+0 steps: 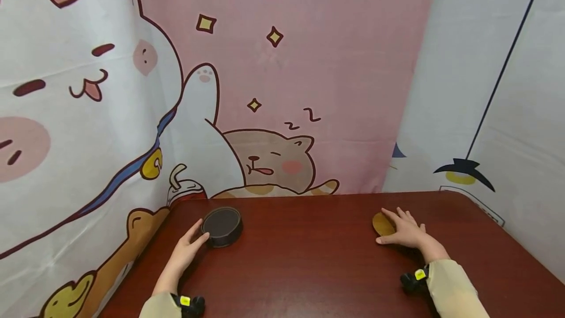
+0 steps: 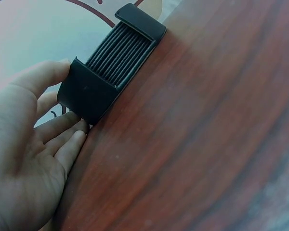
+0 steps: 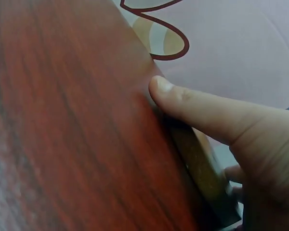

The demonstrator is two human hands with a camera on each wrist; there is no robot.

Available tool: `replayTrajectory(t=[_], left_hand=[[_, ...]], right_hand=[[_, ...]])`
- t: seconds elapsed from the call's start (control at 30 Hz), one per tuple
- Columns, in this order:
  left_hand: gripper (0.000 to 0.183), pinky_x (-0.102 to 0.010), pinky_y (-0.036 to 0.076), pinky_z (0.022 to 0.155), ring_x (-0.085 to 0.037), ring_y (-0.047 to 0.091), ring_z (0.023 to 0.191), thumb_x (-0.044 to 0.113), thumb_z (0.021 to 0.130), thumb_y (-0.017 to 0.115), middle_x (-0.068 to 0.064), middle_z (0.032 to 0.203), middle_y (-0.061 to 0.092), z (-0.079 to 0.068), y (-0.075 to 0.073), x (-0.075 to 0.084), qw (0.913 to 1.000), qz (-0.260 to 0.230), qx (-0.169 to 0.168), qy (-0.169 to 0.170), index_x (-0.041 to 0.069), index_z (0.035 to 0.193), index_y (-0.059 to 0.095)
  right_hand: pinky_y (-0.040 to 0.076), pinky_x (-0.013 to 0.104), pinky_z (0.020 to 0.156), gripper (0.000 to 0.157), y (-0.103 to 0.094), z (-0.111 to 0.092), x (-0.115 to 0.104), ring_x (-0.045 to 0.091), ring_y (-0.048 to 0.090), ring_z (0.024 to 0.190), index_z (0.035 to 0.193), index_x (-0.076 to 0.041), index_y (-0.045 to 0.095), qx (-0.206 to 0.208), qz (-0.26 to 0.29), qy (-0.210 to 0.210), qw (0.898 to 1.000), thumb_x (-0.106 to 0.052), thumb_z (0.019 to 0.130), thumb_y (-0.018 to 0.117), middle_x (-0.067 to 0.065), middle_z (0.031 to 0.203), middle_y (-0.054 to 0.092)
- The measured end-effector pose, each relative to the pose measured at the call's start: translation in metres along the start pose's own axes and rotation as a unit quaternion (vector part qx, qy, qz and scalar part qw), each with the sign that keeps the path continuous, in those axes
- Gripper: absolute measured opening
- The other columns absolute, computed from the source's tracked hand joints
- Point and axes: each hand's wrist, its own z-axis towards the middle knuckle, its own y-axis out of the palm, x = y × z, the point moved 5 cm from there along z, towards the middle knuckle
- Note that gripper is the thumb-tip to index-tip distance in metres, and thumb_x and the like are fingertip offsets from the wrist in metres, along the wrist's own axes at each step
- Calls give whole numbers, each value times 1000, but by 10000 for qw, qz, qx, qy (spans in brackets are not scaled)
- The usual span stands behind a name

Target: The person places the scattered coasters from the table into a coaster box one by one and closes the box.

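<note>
A round, low black holder sits near the back left of the table. In the left wrist view, a gap in the holder's wall shows a stack of thin dark round layers inside. My left hand is at its left side, thumb and forefinger tips right at the rim, the other fingers loosely bent. Toward the back right lies a round mustard-yellow disc, partly hidden under my right hand, whose fingers are spread over it. From the right wrist, the disc's mustard side shows between dark ends, with the thumb stretched along it.
The reddish-brown wooden table stretches between the two hands. Behind it hangs a pink and white cloth printed with cartoon cats. Small black wrist cameras are strapped below both hands, next to pale sleeves.
</note>
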Motion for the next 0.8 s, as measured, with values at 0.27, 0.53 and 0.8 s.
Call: replayTrajectory(t=[0.27,0.53,0.8], left_hand=[[68,-52,25,96,-33,33,122,44,81,57,-17,136,33,0,1,-1,10000,12,-16,29,18,138,30],[70,-52,25,96,-32,33,122,45,81,58,-17,136,34,2,2,-3,10000,12,22,33,17,138,30],[67,-51,25,96,-32,33,122,41,81,59,-17,136,34,1,1,-2,10000,-79,49,9,17,138,31]], right_hand=[[5,73,80,97,1,-5,7,52,11,121,136,-11,32,-93,-4,-103,9999,-57,60,69,31,137,15],[10,73,79,94,-5,-7,5,50,23,116,134,-9,37,8,40,-219,9998,-54,58,72,30,132,27],[16,71,77,93,-6,-3,7,47,32,112,132,-10,41,218,-34,-264,9994,-57,57,71,27,129,33]])
